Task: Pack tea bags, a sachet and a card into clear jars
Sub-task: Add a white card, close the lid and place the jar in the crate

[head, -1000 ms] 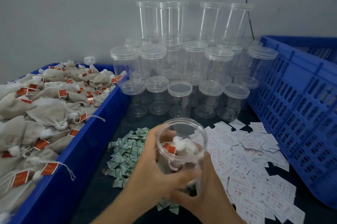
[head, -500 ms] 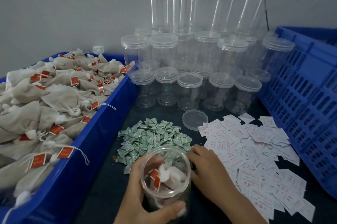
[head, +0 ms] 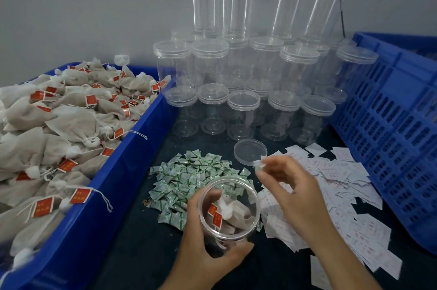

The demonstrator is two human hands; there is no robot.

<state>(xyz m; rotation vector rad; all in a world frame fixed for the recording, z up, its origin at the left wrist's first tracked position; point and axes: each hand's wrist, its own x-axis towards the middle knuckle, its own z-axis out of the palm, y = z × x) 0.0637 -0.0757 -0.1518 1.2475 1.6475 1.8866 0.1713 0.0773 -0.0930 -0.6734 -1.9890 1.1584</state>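
Note:
My left hand (head: 201, 249) grips an open clear jar (head: 229, 209) near the table's front; inside lie tea bags with red tags (head: 227, 213). My right hand (head: 290, 188) hovers just right of the jar's mouth and pinches a small sachet (head: 260, 165) between thumb and fingers. A heap of green-and-white sachets (head: 189, 178) lies behind the jar. White cards (head: 331, 195) are strewn to the right. The jar's loose lid (head: 250, 151) rests on the dark table beyond the sachets.
A blue bin (head: 111, 185) heaped with beige tea bags (head: 59, 129) fills the left. Several empty lidded jars (head: 243, 110) stand stacked at the back. A blue slatted crate (head: 390, 129) walls the right side.
My right hand rose from the sachet heap with a sachet pinched in its fingers. The jar stayed in my left hand, lower than a second ago.

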